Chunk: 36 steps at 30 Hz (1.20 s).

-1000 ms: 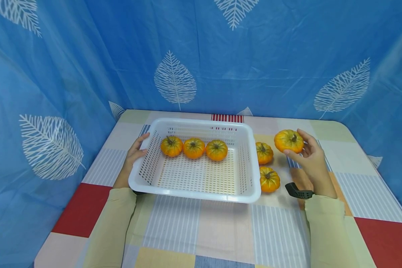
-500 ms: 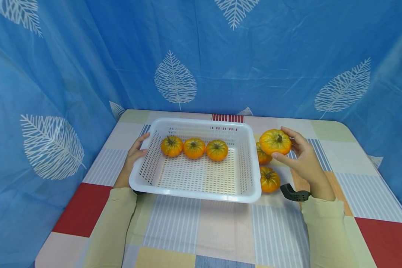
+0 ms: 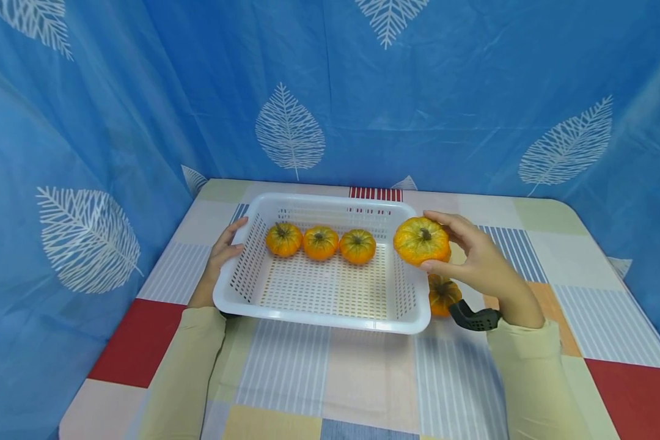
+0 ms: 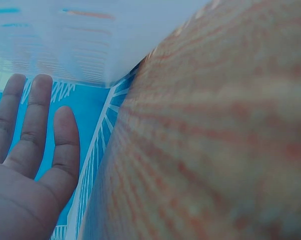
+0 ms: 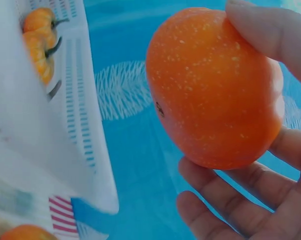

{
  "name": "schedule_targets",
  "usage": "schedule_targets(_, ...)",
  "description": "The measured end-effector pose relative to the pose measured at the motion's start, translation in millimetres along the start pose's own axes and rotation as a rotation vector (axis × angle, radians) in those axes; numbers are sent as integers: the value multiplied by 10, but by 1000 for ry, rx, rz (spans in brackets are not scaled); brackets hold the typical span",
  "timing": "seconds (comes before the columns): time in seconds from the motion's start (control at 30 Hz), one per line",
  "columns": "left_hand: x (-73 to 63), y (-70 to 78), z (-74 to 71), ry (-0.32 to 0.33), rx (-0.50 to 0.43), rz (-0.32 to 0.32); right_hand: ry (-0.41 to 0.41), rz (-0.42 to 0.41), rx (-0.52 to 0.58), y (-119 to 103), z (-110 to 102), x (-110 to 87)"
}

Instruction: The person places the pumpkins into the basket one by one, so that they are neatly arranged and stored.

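Note:
My right hand (image 3: 459,253) holds a small orange-yellow pumpkin (image 3: 421,240) between thumb and fingers, over the right rim of a white slotted plastic basket (image 3: 321,321). Close up in the right wrist view, the held pumpkin (image 5: 215,95) shows its smooth, speckled orange underside. At the basket's left side, my left hand (image 3: 220,260) touches the outer rim. In the left wrist view several fingers (image 4: 33,125) reach up straight towards the pale basket wall (image 4: 90,50). Inside the basket, a row of three pumpkins (image 3: 321,243) sits towards the back.
Another pumpkin (image 3: 443,296) lies on the table just right of the basket, partly covered by my wrist strap (image 3: 475,318). A patchwork cloth (image 3: 371,379) covers the table. Blue leaf-patterned curtain (image 3: 396,110) hangs behind and at both sides.
My right hand has carried its pumpkin leftwards, from the table's right part to above the basket's right rim. It now hides one of the pumpkins on the table. Left hand and basket stay put.

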State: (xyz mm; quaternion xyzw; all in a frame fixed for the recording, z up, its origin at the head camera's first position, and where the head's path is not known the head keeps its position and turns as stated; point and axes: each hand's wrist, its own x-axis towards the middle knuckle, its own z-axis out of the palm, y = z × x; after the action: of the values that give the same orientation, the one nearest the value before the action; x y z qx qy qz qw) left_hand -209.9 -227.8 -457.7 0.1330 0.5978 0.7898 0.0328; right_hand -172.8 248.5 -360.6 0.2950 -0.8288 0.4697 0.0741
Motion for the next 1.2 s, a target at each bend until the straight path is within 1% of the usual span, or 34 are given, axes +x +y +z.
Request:
schedule_targets(0.13, 6, -1, -5, -4, -3, 7, -59, 11, -27, -79, 21, 117)
schedule_targets(0.23, 6, -1, -5, -25, -5, 18, -105, 24, -48, -128, 38, 200)
schedule_targets(0.37, 6, 3, -1, -42, 1, 31, -175, 36, -49, -167, 67, 314)
schedule_targets(0.53, 4, 10, 5, -24, 19, 15, -245, 36, -55, -183, 138, 466)
schedule_targets(0.73, -6, 5, 3, -16, 8, 15, -340, 34, -22, -199, 253, 643)
schedule_targets(0.9, -4, -5, -2, -26, -26, 26, -407, 35, 22, -207, 371, 774)
schedule_targets(1.07, 6, -9, -10, -30, -3, 17, -451, 28, 55, -218, 508, 905)
schedule_targets(1.2, 8, -20, -35, -34, 3, 26, -484, 13, 75, -200, 634, 1016)
